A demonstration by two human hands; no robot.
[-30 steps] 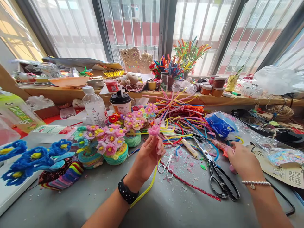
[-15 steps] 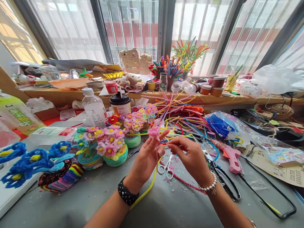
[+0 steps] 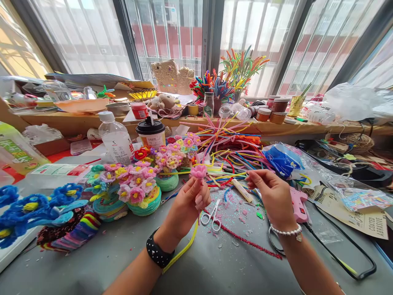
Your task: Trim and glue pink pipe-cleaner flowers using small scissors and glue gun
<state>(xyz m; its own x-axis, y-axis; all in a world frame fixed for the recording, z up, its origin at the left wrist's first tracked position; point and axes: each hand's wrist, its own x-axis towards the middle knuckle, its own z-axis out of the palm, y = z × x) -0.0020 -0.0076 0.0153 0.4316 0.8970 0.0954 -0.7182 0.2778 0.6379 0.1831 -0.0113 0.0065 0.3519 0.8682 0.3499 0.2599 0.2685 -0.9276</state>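
Head view: over the grey table (image 3: 101, 262), the left forearm (image 3: 143, 264) slants up and inward, the right forearm (image 3: 310, 262) likewise from the opposite side. The left hand (image 3: 188, 203) is raised, fingers curled, thumb and forefinger pinching beneath the pink flower (image 3: 199, 171), which sits upright above them. Well apart, the right hand (image 3: 274, 200) points inward, thumb and forefinger pressed together; whether they grip anything, I cannot tell. Small scissors (image 3: 211, 217) lie just beside the left hand.
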